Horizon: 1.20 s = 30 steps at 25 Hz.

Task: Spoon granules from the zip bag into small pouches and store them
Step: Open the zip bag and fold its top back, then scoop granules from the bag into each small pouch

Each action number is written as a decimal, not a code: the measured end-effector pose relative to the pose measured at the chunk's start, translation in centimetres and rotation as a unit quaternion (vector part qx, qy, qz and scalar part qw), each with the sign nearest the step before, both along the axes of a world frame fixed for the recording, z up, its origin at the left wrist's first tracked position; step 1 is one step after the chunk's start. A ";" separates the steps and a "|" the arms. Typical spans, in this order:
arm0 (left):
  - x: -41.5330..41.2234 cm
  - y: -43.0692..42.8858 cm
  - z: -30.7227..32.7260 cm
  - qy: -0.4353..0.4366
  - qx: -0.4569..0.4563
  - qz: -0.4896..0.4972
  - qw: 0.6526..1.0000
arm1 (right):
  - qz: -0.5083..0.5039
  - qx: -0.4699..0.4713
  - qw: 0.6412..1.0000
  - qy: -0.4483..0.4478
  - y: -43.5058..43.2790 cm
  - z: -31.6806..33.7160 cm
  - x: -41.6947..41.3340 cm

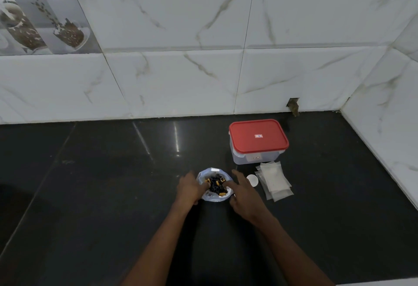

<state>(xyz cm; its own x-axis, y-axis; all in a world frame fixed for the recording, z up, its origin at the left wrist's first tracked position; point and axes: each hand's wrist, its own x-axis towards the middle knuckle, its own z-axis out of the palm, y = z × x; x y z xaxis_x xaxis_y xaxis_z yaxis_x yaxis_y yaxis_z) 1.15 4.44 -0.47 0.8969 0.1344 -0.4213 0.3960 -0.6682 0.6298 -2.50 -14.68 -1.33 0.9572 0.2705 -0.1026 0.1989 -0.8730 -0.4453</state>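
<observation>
Clear plastic zip bag of dark and yellow granules stands open on the glossy black worktop. Left hand grips its rim at 9 o'clock, fingers curled over the edge. Right hand pinches the rim at 3 o'clock between forefinger and thumb. Further toward 3 o'clock lie a small white round item, type indeterminate, and a stack of translucent small pouches. A red-lidded clear plastic box, closed, sits at 1 o'clock.

Left hand and right hand holding open zip bag on dark counter, pouches to right, red-lidded box beyond.
</observation>
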 end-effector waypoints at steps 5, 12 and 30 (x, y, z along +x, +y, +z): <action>0.2 0.3 0.0 -0.005 0.011 0.054 0.998 | -0.041 0.076 0.996 0.024 2.2 0.3 0.9; -0.2 0.5 -0.3 0.009 -0.049 0.072 0.996 | -0.301 0.093 0.946 -0.082 -5.0 0.1 0.9; -5.8 -6.7 3.3 -0.228 -0.039 0.221 0.947 | -0.223 0.129 0.965 -0.055 -15.0 0.5 5.3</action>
